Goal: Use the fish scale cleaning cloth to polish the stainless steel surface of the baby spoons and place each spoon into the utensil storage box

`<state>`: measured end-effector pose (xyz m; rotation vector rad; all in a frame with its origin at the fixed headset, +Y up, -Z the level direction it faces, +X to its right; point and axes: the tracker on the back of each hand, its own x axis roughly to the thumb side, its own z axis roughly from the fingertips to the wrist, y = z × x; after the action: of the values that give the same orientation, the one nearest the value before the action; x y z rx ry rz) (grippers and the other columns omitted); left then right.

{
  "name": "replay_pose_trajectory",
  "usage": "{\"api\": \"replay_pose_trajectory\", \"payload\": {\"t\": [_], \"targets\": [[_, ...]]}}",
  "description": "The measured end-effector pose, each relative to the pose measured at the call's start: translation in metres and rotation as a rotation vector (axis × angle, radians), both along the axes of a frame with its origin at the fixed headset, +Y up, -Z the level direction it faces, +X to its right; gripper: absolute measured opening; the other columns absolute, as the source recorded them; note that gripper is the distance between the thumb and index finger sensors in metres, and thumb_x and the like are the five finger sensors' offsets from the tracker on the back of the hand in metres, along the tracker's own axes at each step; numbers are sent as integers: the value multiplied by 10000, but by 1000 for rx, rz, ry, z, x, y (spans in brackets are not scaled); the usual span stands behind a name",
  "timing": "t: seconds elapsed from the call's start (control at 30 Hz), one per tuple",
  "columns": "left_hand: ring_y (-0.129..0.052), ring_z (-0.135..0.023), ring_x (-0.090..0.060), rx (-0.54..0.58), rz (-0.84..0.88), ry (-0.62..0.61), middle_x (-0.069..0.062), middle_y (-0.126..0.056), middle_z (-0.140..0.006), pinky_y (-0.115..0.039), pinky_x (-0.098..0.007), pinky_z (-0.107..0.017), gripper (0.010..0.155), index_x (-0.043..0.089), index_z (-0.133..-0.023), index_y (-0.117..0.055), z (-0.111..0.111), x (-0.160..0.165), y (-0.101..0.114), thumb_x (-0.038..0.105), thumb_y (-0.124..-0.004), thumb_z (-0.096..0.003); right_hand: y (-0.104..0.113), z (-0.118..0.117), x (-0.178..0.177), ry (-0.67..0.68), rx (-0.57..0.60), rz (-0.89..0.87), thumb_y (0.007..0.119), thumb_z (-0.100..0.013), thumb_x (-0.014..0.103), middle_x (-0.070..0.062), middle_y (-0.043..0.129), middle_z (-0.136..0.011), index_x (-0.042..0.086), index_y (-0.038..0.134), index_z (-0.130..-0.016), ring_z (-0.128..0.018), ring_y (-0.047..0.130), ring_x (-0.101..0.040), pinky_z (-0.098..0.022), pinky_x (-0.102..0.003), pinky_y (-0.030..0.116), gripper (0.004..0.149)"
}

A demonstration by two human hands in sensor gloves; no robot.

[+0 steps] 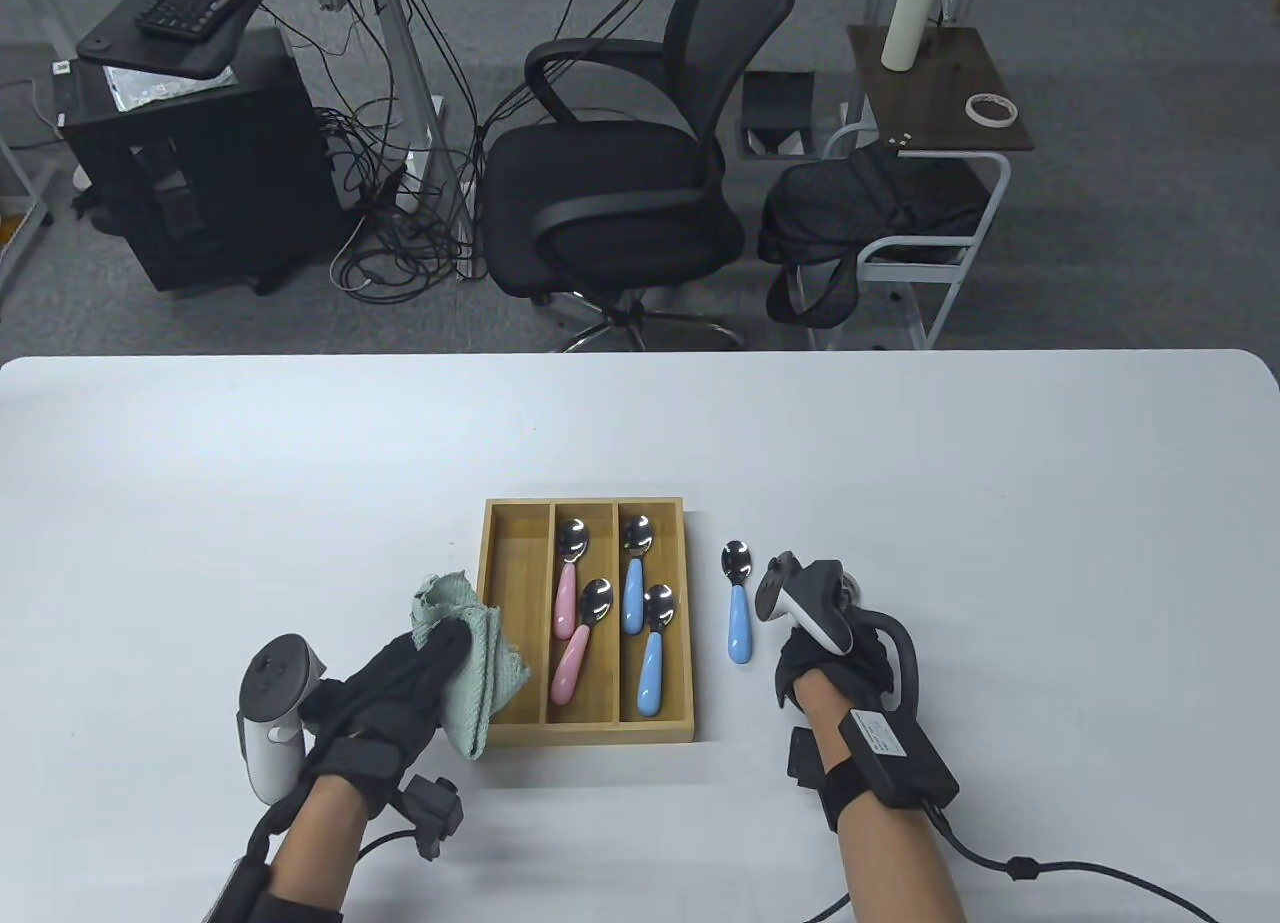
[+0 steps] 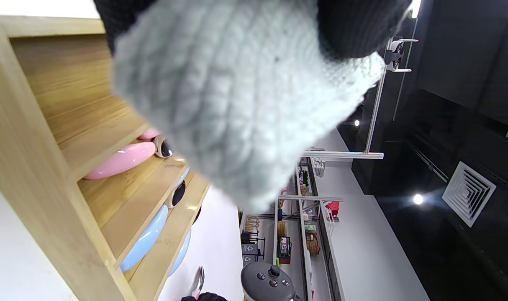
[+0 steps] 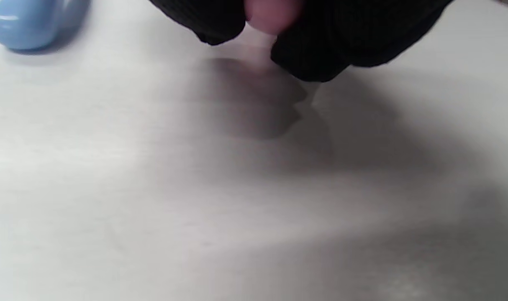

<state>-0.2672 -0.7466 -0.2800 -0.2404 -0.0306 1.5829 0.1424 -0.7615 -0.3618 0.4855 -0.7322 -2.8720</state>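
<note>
Gloved and nearest the lens, the left hand (image 1: pixel 395 678) grips the pale green fish-scale cloth (image 1: pixel 470 663), its fingers curled round the bunched fabric just beside the left wall of the utensil box (image 1: pixel 515 728). In the left wrist view the cloth (image 2: pixel 245 96) fills most of the picture, hanging from the black fingers (image 2: pixel 354 25) above the bamboo box (image 2: pixel 36 167).

That box is the landmark on the white desk (image 1: pixel 1000 513). It has three long compartments. Its left one shows only bare wood. Its middle one holds two pink-handled spoons (image 1: pixel 572 643), bowls toward the far end, one lying a little nearer the person than the other. Its right one holds two blue-handled spoons (image 1: pixel 650 653) laid the same way.

Outside the box, just beside its right wall, a fifth spoon with a blue handle (image 1: pixel 738 613) lies flat on the desk, bowl pointing away from the person.

Right of that loose spoon, the right hand (image 1: pixel 835 648) sits low over the desk under its tracker. The right wrist view shows its curled fingers (image 3: pixel 312 54) close to the surface with something pinkish and blurred between them; whether it holds anything I cannot tell. The rounded blue handle end (image 3: pixel 24 25) of the loose spoon shows at that view's upper left corner.
</note>
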Motion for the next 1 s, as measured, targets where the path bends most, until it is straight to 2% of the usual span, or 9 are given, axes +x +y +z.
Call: {"api": "replay_pose_trajectory", "payload": {"t": [0.13,0.2,0.3,0.33,0.4,0.5,0.7,0.83,1.0], "targets": [[-1065,-636,-188,-28,72,-20,-49,-925,-825,-900,-415,-517,525,111,-977,-734,-1,3,-4,504,-655,-638,21,16,5,45,145,-105,587,-658,322,-256,699,-880,-171,405,-1036,-530,903,-193,-388,-323,869,647],[-1051,-667,-207,-38,98,-32,-60,-906,-854,-889,-428,-534,539,109,-997,-713,-1,6,-5,507,-640,-641,38,28,4,78,223,-266,603,-658,355,-190,754,-855,-132,458,-1035,-492,930,-143,-365,-284,889,633],[-1033,-708,-227,-48,121,-55,-75,-880,-892,-874,-438,-558,568,104,-1024,-682,-1,10,-8,519,-614,-643,61,47,-2,126,269,-742,650,-646,413,-99,861,-773,-54,595,-1008,-403,979,-89,-304,-238,918,593],[-1025,-724,-235,-49,128,-62,-80,-873,-904,-867,-443,-567,570,105,-1033,-672,-1,12,-9,517,-607,-644,68,54,-9,198,279,-914,655,-644,423,-84,875,-756,-40,617,-999,-391,986,-83,-294,-233,923,584],[-1009,-756,-242,-52,140,-68,-80,-853,-932,-856,-443,-588,582,111,-1049,-650,0,14,-10,525,-595,-644,79,68,-24,323,287,-1113,661,-639,449,-55,898,-719,-11,656,-982,-357,991,-71,-269,-226,922,574],[-989,-791,-252,-53,151,-82,-85,-829,-962,-842,-450,-609,593,115,-1064,-628,1,18,-11,530,-584,-643,87,90,-54,487,302,-1251,649,-635,480,-14,910,-691,28,685,-966,-336,989,-60,-259,-221,917,562],[-973,-819,-258,-45,195,-159,-75,-814,-984,-831,-452,-627,605,128,-1077,-612,2,31,-12,543,-568,-639,79,110,-77,578,319,-1223,626,-639,483,-6,902,-693,40,681,-968,-342,982,-64,-262,-225,911,555],[-967,-837,-256,-12,254,-258,-69,-812,-999,-826,-448,-643,611,136,-1085,-608,3,44,-14,544,-527,-637,73,114,-75,581,321,-1219,617,-643,479,-7,897,-691,43,679,-968,-340,978,-70,-260,-230,908,548],[-963,-845,-248,-7,246,-266,-57,-808,-1004,-824,-444,-651,613,149,-1085,-606,7,51,-13,556,-515,-636,77,124,-61,577,406,-1219,603,-646,484,2,898,-676,46,688,-959,-329,974,-62,-251,-224,905,545]]}}
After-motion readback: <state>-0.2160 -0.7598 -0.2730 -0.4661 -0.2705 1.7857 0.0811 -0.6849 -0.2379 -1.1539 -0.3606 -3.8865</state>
